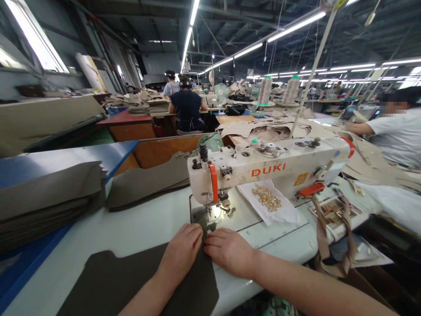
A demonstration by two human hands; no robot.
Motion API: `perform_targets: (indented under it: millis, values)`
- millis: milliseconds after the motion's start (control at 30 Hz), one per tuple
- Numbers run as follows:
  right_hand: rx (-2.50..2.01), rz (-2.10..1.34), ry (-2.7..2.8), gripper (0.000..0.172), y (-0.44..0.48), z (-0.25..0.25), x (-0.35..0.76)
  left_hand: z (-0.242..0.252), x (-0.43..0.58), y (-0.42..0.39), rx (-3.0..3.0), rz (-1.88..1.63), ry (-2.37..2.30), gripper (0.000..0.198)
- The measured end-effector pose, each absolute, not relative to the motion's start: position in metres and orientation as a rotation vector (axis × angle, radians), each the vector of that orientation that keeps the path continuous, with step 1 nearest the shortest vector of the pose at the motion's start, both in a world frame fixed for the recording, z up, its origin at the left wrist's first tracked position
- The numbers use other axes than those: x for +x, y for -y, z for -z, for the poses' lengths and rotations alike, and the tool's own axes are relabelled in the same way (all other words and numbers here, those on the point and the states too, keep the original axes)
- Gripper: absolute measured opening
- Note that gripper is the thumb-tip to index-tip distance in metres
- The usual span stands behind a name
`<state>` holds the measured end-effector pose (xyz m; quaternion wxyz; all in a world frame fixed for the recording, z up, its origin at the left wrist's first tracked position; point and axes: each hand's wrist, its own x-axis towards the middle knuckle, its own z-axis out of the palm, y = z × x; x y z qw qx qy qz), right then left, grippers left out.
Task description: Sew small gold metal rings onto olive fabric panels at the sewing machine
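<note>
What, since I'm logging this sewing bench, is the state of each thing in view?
White DUKI sewing machine: upright; whether running, unclear.
Dark flat fabric panel: spread out, left hand on it, right hand at its edge.
Two dark fabric stacks: lying flat.
Small gold-coloured metal pieces: heaped loose on white sheet.
White rectangular tray: open, holding small parts.
Tan fabric strap: draped over the tray.
Grey conical thread spools: upright.
White ceiling tube lights: lit.
</note>
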<state>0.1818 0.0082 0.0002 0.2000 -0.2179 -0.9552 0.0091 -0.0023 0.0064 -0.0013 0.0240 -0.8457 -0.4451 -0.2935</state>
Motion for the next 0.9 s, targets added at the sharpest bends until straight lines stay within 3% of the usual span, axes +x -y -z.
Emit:
perform_targets:
  millis: [900]
  values:
    - [-0.722,-0.075,2.595,0.015,-0.0084,-0.0031,0.1824,-0.0027,0.0006,-0.0065,-2.634,0.884,1.369,0.022]
